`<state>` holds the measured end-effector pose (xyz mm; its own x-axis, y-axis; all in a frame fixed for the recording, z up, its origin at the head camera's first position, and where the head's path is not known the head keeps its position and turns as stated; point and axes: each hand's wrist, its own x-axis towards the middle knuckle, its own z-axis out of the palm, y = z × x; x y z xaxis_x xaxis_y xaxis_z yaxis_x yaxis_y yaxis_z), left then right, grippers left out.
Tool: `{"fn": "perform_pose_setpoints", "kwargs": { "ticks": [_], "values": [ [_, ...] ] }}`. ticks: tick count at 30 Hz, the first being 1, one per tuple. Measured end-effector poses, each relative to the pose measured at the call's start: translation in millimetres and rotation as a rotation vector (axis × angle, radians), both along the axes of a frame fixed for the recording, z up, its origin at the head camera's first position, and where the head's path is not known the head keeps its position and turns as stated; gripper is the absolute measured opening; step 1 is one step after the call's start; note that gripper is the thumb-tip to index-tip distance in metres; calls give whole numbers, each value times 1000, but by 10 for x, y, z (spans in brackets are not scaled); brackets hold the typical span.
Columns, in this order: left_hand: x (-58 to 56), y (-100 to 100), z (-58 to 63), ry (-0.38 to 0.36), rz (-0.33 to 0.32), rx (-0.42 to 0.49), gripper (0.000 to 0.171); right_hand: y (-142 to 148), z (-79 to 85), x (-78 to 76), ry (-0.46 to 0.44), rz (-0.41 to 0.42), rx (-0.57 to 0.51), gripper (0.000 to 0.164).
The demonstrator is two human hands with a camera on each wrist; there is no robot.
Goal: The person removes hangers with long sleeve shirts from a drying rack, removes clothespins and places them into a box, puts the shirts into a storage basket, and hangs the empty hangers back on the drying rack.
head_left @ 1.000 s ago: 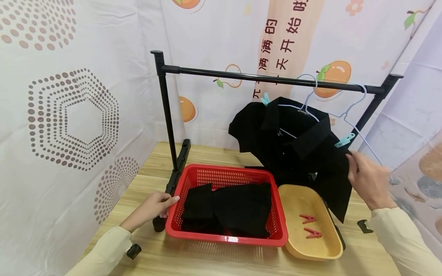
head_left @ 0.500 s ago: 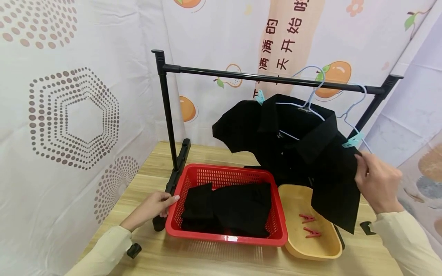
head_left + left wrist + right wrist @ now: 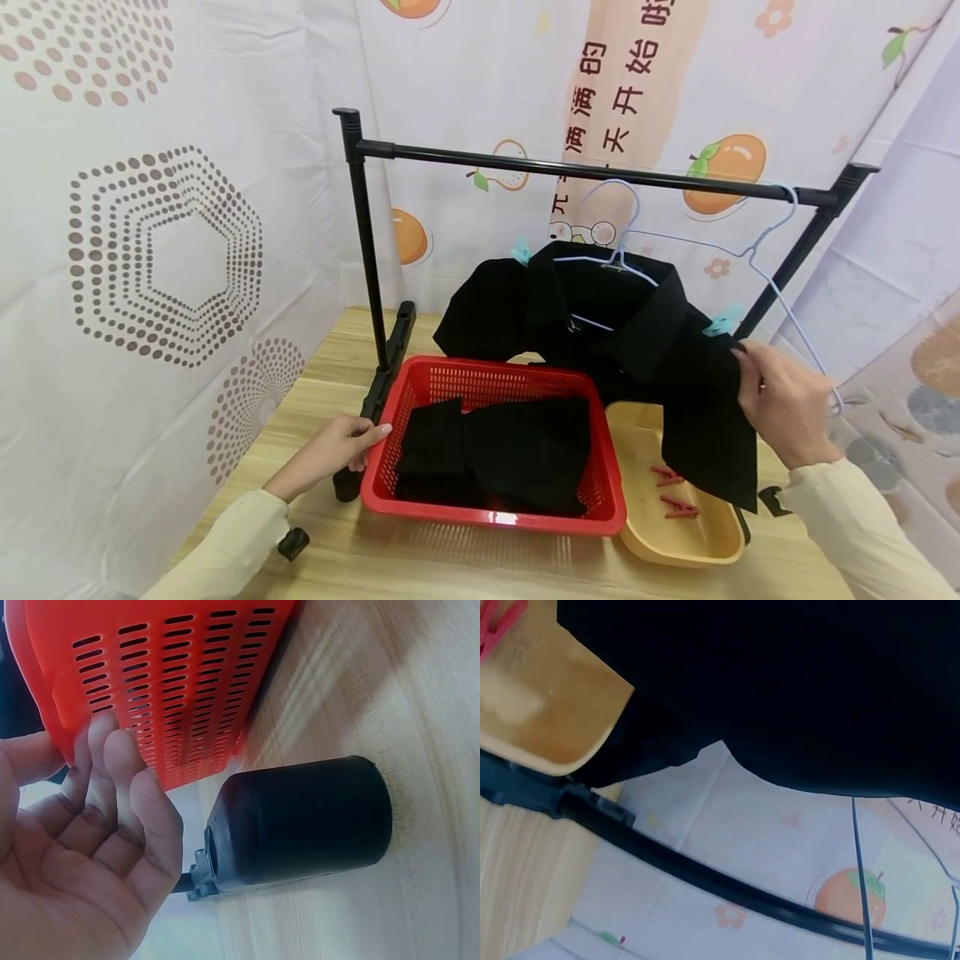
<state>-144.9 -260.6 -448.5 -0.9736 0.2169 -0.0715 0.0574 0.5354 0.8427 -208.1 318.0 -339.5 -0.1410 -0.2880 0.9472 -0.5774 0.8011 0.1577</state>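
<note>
My right hand (image 3: 787,403) grips the shoulder edge of a black collared shirt (image 3: 637,342) on a blue wire hanger (image 3: 622,237). Two light-blue clothespins (image 3: 723,322) sit at the shirt's shoulders. The hanger's hook appears just below the rail, apart from it. In the right wrist view the dark shirt (image 3: 795,697) fills the upper part, and the right hand is not seen. My left hand (image 3: 333,454) pinches the left rim of a red basket (image 3: 491,523), thumb on top and fingers underneath. Folded black cloth (image 3: 525,457) lies in the basket.
A black rack (image 3: 480,160) stands behind the basket; a second blue hanger (image 3: 772,279), without clothing, hangs at its right end. A yellow tub (image 3: 652,533) holds two red clothespins (image 3: 679,507). The rack's black foot (image 3: 300,825) lies beside the left hand. Printed curtains surround the table.
My right hand first moves the shirt and hanger up and to the right, then down and left. The hook passes from rail height to just under it. The left hand stays on the basket.
</note>
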Motion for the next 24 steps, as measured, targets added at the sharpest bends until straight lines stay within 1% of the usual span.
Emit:
{"fn": "perform_pose_setpoints", "kwargs": {
  "ticks": [6,12,17,21,24],
  "values": [
    [-3,0,-4,7,-8,1,46,-204,-31,-114,8,59,-48,43],
    [9,21,6,8,2,-17,47,-409,-23,-213,-27,118,-65,42],
    [21,27,14,8,5,-24,46,-608,28,-290,-25,169,-114,39],
    [14,24,9,7,14,-15,46,-749,92,-337,-42,206,-156,37],
    [15,15,-1,-2,22,-17,47,-843,121,-347,-60,229,-187,32]
  ]
}}
